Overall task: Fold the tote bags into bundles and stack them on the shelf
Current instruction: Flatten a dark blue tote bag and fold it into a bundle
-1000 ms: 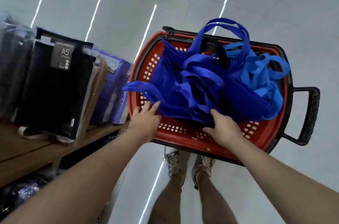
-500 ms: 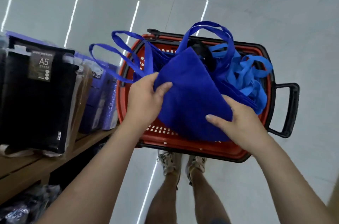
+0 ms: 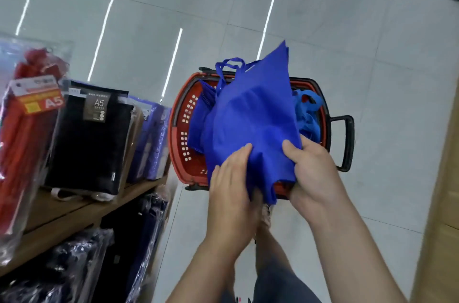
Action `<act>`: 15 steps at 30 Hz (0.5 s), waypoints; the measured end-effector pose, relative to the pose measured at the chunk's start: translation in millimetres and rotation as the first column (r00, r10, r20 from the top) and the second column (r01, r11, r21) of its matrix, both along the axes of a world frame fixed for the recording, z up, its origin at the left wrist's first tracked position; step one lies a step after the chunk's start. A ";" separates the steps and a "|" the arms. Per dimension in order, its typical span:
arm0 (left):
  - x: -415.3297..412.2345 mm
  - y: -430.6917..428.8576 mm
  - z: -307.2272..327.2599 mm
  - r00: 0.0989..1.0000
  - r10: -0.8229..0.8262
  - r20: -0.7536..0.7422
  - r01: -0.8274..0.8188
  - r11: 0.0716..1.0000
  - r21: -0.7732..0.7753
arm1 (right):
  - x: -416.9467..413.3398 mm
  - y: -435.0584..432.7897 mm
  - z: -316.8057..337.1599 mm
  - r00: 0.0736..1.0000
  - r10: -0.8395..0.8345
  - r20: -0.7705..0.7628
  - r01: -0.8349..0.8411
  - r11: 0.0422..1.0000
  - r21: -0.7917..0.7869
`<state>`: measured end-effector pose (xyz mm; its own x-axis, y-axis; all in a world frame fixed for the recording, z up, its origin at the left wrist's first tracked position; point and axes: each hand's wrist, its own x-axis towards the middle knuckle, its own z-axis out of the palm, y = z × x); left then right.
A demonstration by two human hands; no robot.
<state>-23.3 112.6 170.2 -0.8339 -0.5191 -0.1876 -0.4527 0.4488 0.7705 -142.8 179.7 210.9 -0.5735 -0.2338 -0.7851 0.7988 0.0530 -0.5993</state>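
1. The bag (image 3: 253,124), blue limp cloth, is held up over the red basket (image 3: 176,129). Its near edge is in both hands and its far corner points up and away.
2. The left hand (image 3: 231,183) has its thumb on top of the cloth and its fingers tucked under, clamped on the near edge. The right hand (image 3: 314,171) has its thumb over the right edge and its fingers behind, also clamped. The hands are near each other, with the cloth bunched between them.
3. More bags (image 3: 306,114) lie in the basket below. A handle loop (image 3: 231,60) shows at the far end, and we cannot tell which bag it belongs to.
4. We judge the step in hand to be freeing one bag and getting it flat for the first fold.
5. To do this well, we would lift until nothing drags from the basket. Then we would slide the hands apart along the edge to pull out the bunching, and match the corners before creasing.
6. The cloth looks too soft to hold a crease, so we would keep a pinch on each fold until the bundle is closed.
7. The shelf (image 3: 74,213) is at the left, with A5 packs (image 3: 92,143) standing on it. We cannot pick the spot for the bundle from this view.
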 end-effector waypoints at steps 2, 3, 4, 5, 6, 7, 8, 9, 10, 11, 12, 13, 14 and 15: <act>-6.2 -9.2 16.1 0.994 0.101 -0.040 -0.098 0.993 0.073 | 8.0 -3.7 23.7 0.988 -0.126 0.086 0.137 0.981 -0.136; -7.0 -11.4 30.1 0.997 0.057 -0.052 -0.052 0.995 0.079 | 9.3 -3.3 34.3 0.977 -0.178 0.119 0.197 0.963 -0.182; -5.9 -11.1 45.7 0.998 -0.019 -0.061 0.022 0.998 0.062 | 9.4 -3.0 46.2 0.967 -0.211 0.142 0.238 0.947 -0.216; -2.9 -8.4 61.5 0.994 -0.090 -0.067 0.094 0.994 0.047 | 9.0 -2.3 58.2 0.965 -0.222 0.142 0.250 0.940 -0.233; 0.4 -4.8 78.7 0.989 -0.134 -0.060 0.138 0.988 0.064 | 8.2 -1.7 68.6 0.971 -0.207 0.118 0.230 0.944 -0.238; 2.2 -1.1 98.0 0.989 -0.133 -0.062 0.140 0.984 0.114 | 7.4 -0.3 80.4 0.981 -0.174 0.085 0.190 0.951 -0.245; 3.2 0.1 113.5 0.993 -0.084 -0.085 0.096 0.984 0.153 | 5.8 0.2 94.2 0.990 -0.126 0.056 0.136 0.957 -0.257; 0.8 -1.9 127.8 0.992 0.009 -0.127 0.013 0.986 0.168 | 3.2 2.7 107.0 0.997 -0.063 0.037 0.071 0.956 -0.286; -4.2 -6.6 141.9 0.977 0.132 -0.168 -0.106 0.982 0.158 | 0.0 8.5 118.2 0.999 0.005 0.039 0.008 0.942 -0.337; -10.4 -13.5 156.5 0.951 0.255 -0.176 -0.222 0.957 0.185 | -3.2 17.3 127.1 0.996 0.067 0.059 -0.039 0.923 -0.382; -16.5 -20.1 170.1 0.905 0.390 -0.167 -0.341 0.903 0.262 | -5.5 27.1 138.5 0.990 0.121 0.074 -0.080 0.908 -0.411; -22.7 -25.7 184.3 0.843 0.515 -0.155 -0.439 0.825 0.356 | -6.7 41.3 139.3 0.982 0.174 0.070 -0.135 0.917 -0.376; -28.4 -28.8 199.5 0.773 0.617 -0.150 -0.499 0.736 0.456 | -6.1 53.3 138.2 0.967 0.252 0.044 -0.227 0.924 -0.309; -32.5 -29.8 214.8 0.702 0.696 -0.151 -0.521 0.646 0.558 | -2.9 66.7 131.9 0.938 0.344 0.025 -0.335 0.925 -0.178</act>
<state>-55.8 82.9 385.1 -0.4064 -0.8569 -0.3171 -0.1775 -0.2663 0.9474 -145.7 246.4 342.8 -0.3939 -0.5386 -0.7449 0.7824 0.2289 -0.5792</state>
